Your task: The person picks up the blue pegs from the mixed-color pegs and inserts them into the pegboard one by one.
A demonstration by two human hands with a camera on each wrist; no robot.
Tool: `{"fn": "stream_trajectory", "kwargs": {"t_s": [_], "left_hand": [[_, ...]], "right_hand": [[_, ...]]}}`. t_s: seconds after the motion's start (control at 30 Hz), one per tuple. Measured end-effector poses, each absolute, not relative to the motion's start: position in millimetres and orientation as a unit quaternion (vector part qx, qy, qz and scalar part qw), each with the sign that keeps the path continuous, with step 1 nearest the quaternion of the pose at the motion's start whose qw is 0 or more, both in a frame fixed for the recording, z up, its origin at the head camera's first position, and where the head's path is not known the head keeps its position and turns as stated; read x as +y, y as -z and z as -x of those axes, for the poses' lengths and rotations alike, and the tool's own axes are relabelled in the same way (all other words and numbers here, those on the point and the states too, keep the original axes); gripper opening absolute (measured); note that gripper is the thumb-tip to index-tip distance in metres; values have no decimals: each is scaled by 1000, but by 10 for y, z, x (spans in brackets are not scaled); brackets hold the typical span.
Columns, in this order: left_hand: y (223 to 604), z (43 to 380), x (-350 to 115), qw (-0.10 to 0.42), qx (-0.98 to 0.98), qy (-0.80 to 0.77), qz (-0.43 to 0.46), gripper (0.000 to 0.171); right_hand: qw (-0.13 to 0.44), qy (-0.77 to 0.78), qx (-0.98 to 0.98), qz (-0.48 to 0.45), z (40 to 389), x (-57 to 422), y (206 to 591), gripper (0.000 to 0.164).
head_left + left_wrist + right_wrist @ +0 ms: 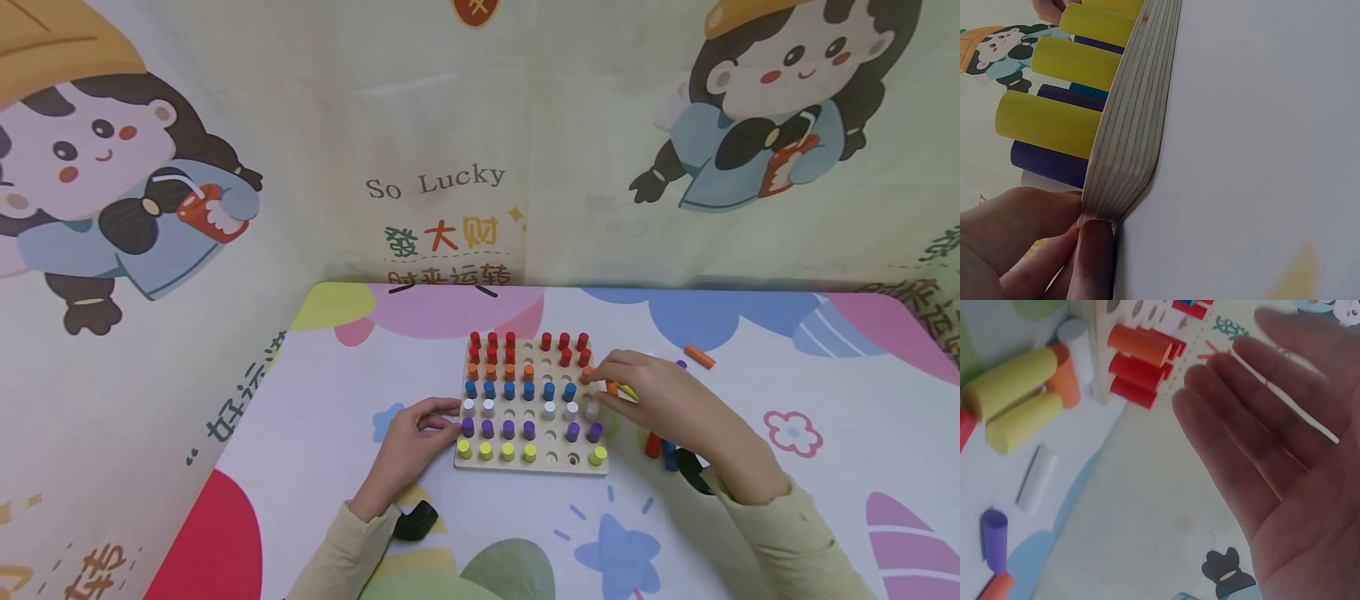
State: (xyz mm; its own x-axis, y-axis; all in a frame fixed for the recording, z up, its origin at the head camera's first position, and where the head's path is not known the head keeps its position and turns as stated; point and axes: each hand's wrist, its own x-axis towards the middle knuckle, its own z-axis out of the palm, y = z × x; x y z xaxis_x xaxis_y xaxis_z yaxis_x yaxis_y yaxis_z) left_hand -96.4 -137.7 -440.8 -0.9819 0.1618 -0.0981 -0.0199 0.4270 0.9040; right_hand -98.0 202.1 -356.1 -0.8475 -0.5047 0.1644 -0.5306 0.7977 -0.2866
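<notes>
A light wooden pegboard (536, 467) lies on the table with rows of coloured pegs standing in its holes. My left hand (415, 435) is at its left edge; in the left wrist view the thumb and a finger pinch the layered wooden edge (1129, 137) beside the yellow pegs (1047, 123). Over the board's right side is my right hand (663, 396), its fingertips close to an orange peg (587, 375) at the end of its row. The right wrist view shows straight, spread fingers (1229, 456) with nothing held.
Loose pegs lie right of the board: an orange peg (700, 357) farther back, a red peg (653, 445) and a blue peg (671, 457) nearer. Two yellow pegs (1013, 381), a white peg (1037, 479) and a purple peg (995, 539) show beside it too.
</notes>
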Motion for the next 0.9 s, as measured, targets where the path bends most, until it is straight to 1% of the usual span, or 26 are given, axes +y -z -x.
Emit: {"fn": "stream_trajectory", "kwargs": {"t_s": [0.17, 0.43, 0.7, 0.77, 0.9], "left_hand": [[4401, 967, -1380, 89, 840, -534, -36, 32], [4409, 972, -1377, 85, 840, -534, -46, 32], [4405, 965, -1355, 87, 836, -540, -48, 31], [4413, 965, -1354, 87, 836, -539, -49, 32], [4430, 969, -1379, 83, 844, -528, -50, 32]], "right_hand": [[25, -162, -949, -268, 944, 2091, 3545, 23], [51, -144, -948, -279, 863, 2187, 3569, 18], [50, -137, -955, -258, 777, 2282, 3606, 26], [44, -138, -957, -251, 761, 2307, 3625, 26], [11, -145, -961, -236, 757, 2339, 3651, 25]]}}
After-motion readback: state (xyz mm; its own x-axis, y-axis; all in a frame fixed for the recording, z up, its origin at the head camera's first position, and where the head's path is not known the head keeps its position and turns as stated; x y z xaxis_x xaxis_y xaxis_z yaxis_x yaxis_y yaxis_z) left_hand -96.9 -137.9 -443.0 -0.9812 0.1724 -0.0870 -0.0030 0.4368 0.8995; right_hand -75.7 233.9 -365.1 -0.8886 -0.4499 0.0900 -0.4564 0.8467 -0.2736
